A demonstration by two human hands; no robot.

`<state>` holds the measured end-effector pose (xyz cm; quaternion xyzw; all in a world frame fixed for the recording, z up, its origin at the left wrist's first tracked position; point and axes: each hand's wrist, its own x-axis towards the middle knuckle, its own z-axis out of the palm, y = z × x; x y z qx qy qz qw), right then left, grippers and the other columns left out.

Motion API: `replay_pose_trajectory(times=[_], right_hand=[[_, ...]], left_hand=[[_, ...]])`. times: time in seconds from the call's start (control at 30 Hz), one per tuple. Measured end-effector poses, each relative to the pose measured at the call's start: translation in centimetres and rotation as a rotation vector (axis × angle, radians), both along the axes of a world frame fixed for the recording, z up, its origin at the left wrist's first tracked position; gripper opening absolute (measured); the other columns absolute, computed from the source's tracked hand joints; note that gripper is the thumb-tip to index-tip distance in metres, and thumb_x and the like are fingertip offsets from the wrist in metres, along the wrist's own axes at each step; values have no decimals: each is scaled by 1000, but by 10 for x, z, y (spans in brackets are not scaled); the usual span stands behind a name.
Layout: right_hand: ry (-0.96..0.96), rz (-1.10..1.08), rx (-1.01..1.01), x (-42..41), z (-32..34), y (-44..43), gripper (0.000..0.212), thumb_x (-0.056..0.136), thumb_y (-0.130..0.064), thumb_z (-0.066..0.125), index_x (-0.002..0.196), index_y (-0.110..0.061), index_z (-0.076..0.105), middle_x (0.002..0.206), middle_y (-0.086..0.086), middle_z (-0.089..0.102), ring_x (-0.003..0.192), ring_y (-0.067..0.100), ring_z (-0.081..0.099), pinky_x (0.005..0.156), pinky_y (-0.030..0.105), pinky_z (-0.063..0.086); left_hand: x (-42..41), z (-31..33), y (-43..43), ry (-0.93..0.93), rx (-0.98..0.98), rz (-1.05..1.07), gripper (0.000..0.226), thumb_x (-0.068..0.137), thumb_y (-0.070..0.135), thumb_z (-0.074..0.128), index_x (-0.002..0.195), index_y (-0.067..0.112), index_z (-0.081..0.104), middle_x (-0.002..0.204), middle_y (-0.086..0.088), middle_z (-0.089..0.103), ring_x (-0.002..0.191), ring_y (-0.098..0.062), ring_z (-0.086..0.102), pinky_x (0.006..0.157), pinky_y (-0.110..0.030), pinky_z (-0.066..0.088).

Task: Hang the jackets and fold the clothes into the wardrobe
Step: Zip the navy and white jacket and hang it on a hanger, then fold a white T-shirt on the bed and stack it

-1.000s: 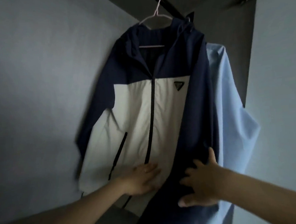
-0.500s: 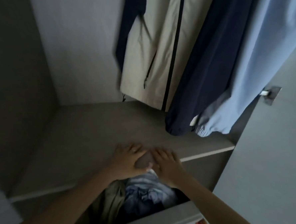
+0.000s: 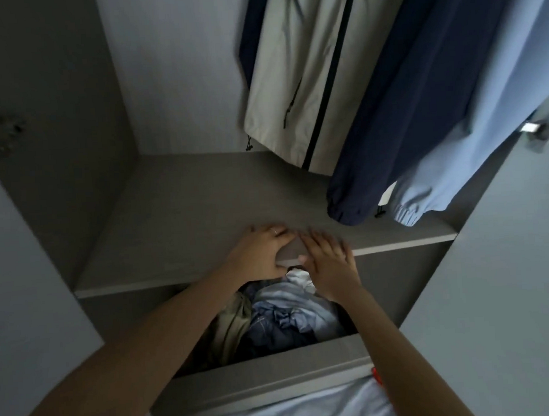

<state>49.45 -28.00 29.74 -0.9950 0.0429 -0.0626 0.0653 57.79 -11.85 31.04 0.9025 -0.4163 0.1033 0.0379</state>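
Since 1 s ago both hands dropped off the navy-and-cream jacket [image 3: 316, 76], which hangs at the wardrobe's upper right beside a light blue jacket [image 3: 472, 105], tops of both cut off. Drawer [image 3: 263, 366] under the shelf [image 3: 184, 219] holds crumpled clothes [image 3: 283, 316], dark and hard to separate. Left hand [image 3: 256, 254] and right hand [image 3: 329, 264] lie palm-down side by side on the shelf edge, fingers spread; each grip wide, holding nothing.

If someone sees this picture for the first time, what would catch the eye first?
Probably the two hands, left hand and right hand, pressed side by side on the front edge of the grey shelf. Above right hang a navy and cream jacket and a light blue jacket; below, an open drawer holds crumpled clothes.
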Motion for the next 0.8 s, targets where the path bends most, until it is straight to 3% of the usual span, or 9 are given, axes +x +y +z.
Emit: replay_pose_trajectory(times=[0.1,0.13,0.2,0.27,0.37,0.43,0.57,0.7,0.8], right_hand=[[53,-85,6,-14,8,22,57,99,-48,14,152,-31,6,160,-8,6,147,14,3,118,42,4],[58,-95,-22,-24,10,29,54,102,-40,22,153,-30,5,161,-6,6,147,15,4,118,44,3],[55,-133,-103,-61,17,42,53,103,-34,25,153,-28,7,161,-6,8,147,14,6,117,48,-2],[17,-214,-102,-111,23,45,52,102,-35,26,152,-30,11,160,-7,9,147,14,6,117,47,-3],[9,-297,-117,-217,17,46,56,96,-53,18,149,-36,21,160,-11,11,148,14,6,118,42,0],[50,-406,-84,-301,-4,32,61,91,-60,14,146,-39,28,158,-13,14,148,15,8,118,39,3],[123,-659,75,-426,-72,-1,46,100,-41,38,145,-38,29,156,-12,23,147,15,14,115,33,15],[263,-945,409,-587,-193,37,45,100,-35,43,144,-29,35,150,-6,37,142,17,27,112,35,27],[351,-1091,557,-668,-271,97,66,89,-57,37,145,-23,33,147,2,41,137,20,35,109,33,31]], left_hand=[[-5,9,3,-11,-22,-9,77,76,59,52,143,25,39,145,1,43,128,-21,45,99,-41,40],[-6,13,4,-20,12,-13,77,77,60,49,143,24,39,145,1,43,126,-21,47,98,-38,42],[-20,17,5,-20,68,54,69,81,50,56,142,21,41,143,-2,44,122,-23,51,94,-36,44],[-42,18,-5,45,1,240,50,86,34,60,132,17,50,133,-6,51,117,-26,54,95,-39,43],[-107,12,-34,176,-165,301,41,88,26,59,126,14,52,127,-8,53,120,-29,48,106,-48,30],[-183,1,-62,188,-180,84,47,87,32,59,128,14,47,130,-11,50,123,-31,45,110,-53,24],[-296,-37,-73,90,-195,-384,35,80,21,57,114,14,54,119,-8,53,116,-27,50,111,-53,20],[-433,-131,-64,146,14,-880,31,74,21,57,104,16,61,110,-6,59,108,-27,55,105,-48,27],[-494,-201,-35,270,236,-902,34,80,24,56,114,20,58,124,-3,53,120,-22,48,106,-41,23]])
